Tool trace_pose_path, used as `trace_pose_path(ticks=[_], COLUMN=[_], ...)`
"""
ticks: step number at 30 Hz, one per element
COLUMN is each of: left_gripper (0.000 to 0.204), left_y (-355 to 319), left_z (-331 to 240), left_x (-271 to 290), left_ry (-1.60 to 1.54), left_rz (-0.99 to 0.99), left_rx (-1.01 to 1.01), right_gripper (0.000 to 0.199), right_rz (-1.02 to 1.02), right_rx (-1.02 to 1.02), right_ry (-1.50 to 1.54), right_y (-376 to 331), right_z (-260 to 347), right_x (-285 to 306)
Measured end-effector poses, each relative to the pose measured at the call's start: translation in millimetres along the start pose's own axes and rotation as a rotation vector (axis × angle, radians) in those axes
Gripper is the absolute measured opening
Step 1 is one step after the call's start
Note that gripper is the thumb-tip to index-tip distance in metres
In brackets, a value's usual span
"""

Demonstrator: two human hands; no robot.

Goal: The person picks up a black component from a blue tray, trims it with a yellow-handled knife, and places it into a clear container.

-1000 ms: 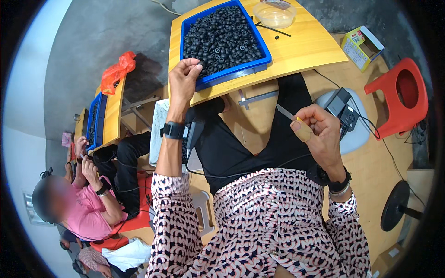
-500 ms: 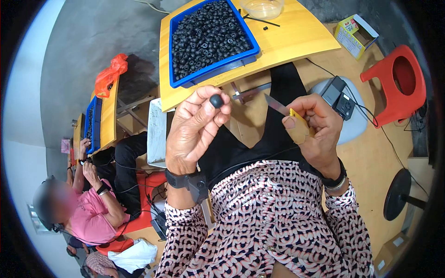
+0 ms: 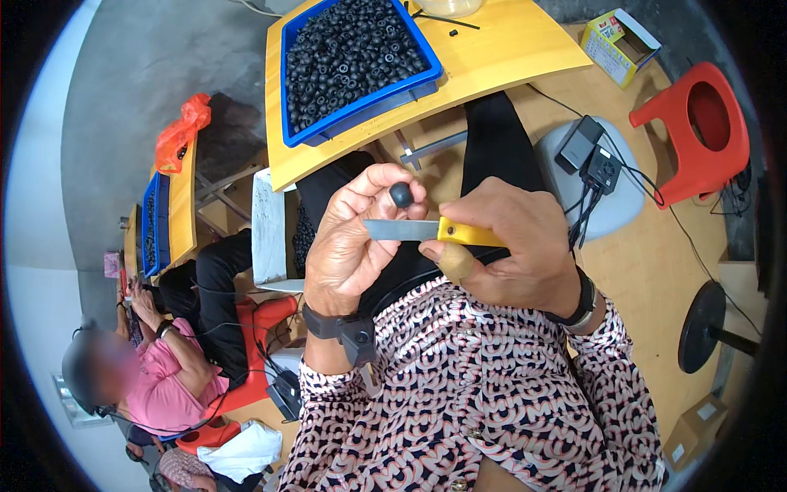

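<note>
Between the thumb and fingers of my left hand [image 3: 351,238] is a small round black rubber piece [image 3: 401,194]. My right hand [image 3: 525,242] is closed round the yellow handle of a knife [image 3: 402,230], its thumb wrapped in a tan covering. The flat metal blade points left, just below the black piece, and its tip overlaps my left fingers; whether blade and piece touch I cannot tell. Ahead, a blue tray [image 3: 361,109] heaped with similar black pieces stands on a yellow table [image 3: 508,49].
A white box [image 3: 272,234] stands left of my legs. To the right are a grey stool [image 3: 607,217] bearing black devices and cables, a red stool [image 3: 697,139] and a yellow carton [image 3: 620,47]. At left, a person in pink [image 3: 176,369] sits working by another table.
My right hand has brought the knife left, its blade now level and close under the black piece. My left hand has shifted slightly right and down with the piece. The whole view has shifted a little.
</note>
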State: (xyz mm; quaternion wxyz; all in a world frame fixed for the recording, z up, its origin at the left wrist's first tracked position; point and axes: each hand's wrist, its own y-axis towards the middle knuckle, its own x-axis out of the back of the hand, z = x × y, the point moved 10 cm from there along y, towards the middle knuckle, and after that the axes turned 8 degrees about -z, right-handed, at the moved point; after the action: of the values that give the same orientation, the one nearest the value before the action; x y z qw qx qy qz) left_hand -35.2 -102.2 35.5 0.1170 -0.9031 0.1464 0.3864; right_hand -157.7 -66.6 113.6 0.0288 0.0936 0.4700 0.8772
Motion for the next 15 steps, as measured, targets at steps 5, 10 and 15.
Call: trace_pose_path(ticks=[5,10,15], left_gripper=[0.031,0.034,0.035], left_y=[-3,-4,-5], left_z=[0,1,3], left_x=[3,4,4], left_ry=[0.023,0.023,0.024], left_rz=[-0.001,0.009,-0.001], left_rx=[-0.007,-0.006,0.004], right_gripper=[0.023,0.025,0.025], right_rz=[0.008,0.037,0.045], right_rx=[-0.017,0.022,0.024], right_ry=[-0.039,-0.083,-0.069], right_y=[-3,-4,-5], right_z=[-4,-2,-3], right_x=[-8,-11,-12])
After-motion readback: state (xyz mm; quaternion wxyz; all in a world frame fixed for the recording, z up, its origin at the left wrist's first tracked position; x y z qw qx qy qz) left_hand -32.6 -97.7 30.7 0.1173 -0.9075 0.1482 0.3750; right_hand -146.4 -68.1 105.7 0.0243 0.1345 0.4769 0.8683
